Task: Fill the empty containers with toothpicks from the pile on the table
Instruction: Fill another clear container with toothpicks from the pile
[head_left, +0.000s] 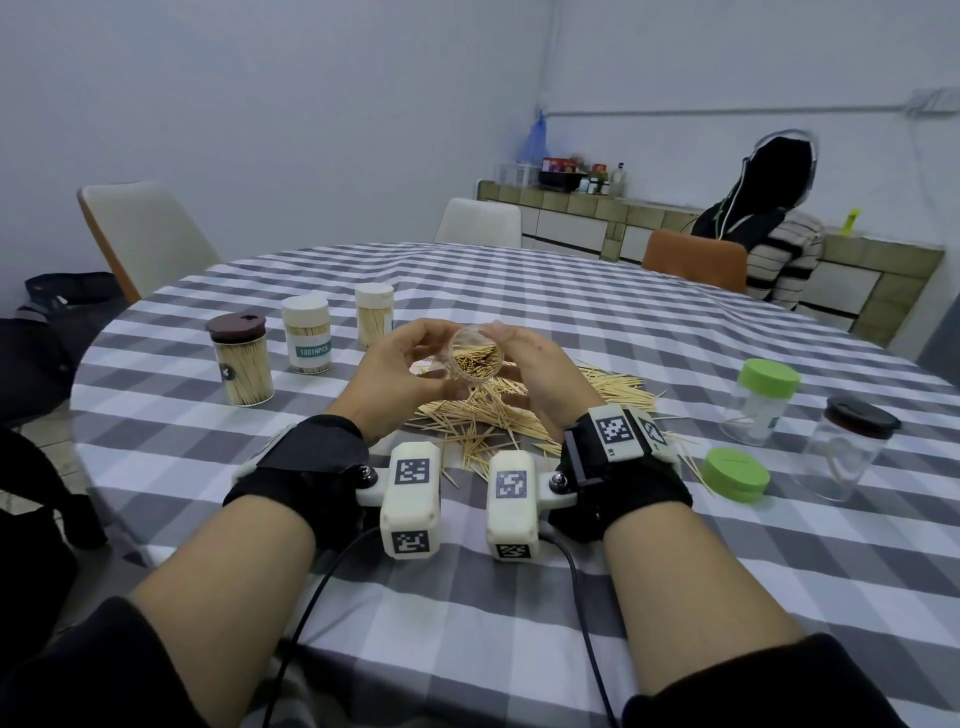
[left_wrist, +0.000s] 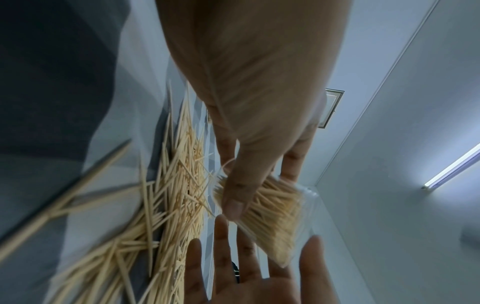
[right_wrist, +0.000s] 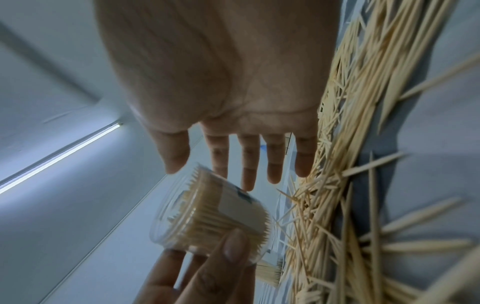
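My left hand (head_left: 387, 376) grips the clear container (head_left: 475, 356) of toothpicks, tilted with its mouth toward me, my right hand (head_left: 540, 379) open-fingered beside it, both just above the pile (head_left: 519, 415) on the bench (head_left: 571, 312).

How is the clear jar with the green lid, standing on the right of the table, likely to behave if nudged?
The clear jar with the green lid looks nearly empty, so probably light and quick to slide on the tablecloth. It stands tall and narrow, so a high push may tip it. Being round, it would likely roll once down.
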